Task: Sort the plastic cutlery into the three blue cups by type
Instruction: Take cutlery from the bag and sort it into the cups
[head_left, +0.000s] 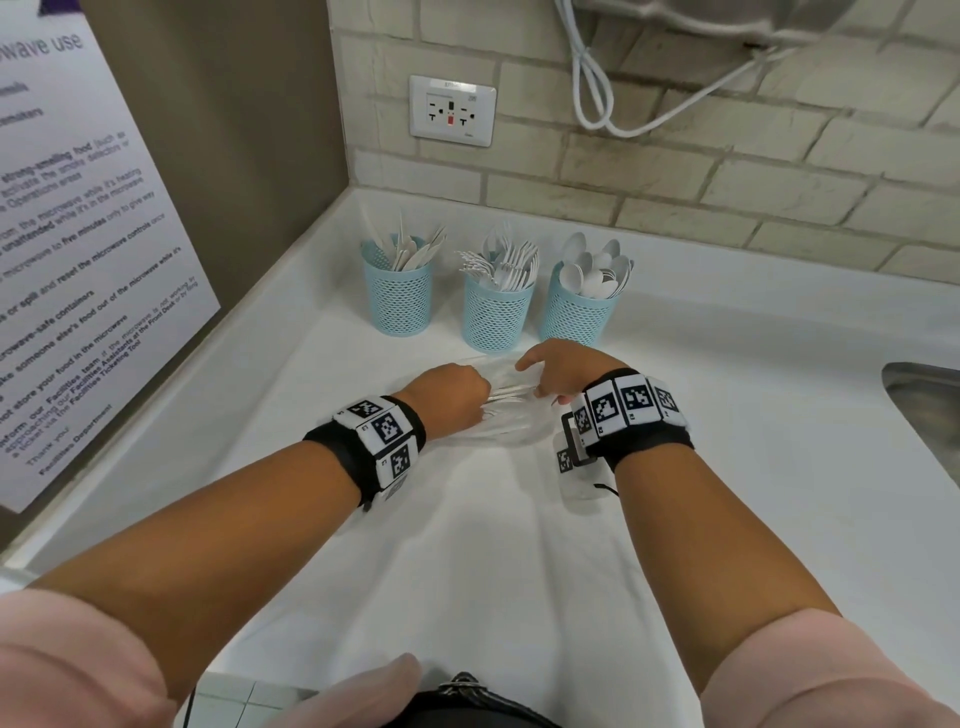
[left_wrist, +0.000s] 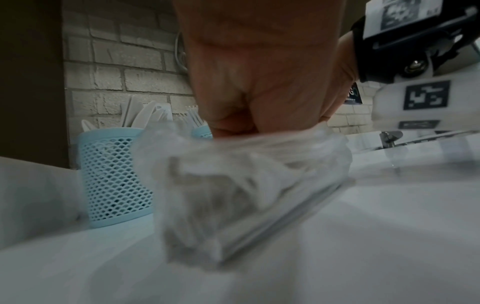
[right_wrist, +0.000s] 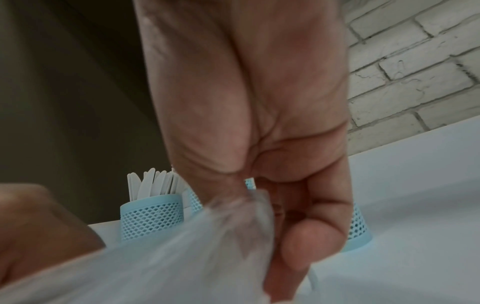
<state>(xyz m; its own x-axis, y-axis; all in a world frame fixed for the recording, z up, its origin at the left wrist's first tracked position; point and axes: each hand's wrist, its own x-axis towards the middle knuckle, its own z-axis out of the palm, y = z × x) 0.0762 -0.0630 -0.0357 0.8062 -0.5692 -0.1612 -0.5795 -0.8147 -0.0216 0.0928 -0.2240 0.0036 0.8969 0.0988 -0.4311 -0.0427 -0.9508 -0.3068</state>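
Left hand (head_left: 451, 393) and right hand (head_left: 556, 370) each pinch the clear crinkled plastic cutlery packet (head_left: 506, 415) stretched between their fingers; three blue mesh cups (head_left: 496, 317) stand just beyond. A sudden tear could scatter the cutlery.

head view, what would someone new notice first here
Both hands meet mid-counter, the left hand and right hand gripping a clear plastic bag. Behind them stand three blue mesh cups: knives left, forks middle, spoons right.
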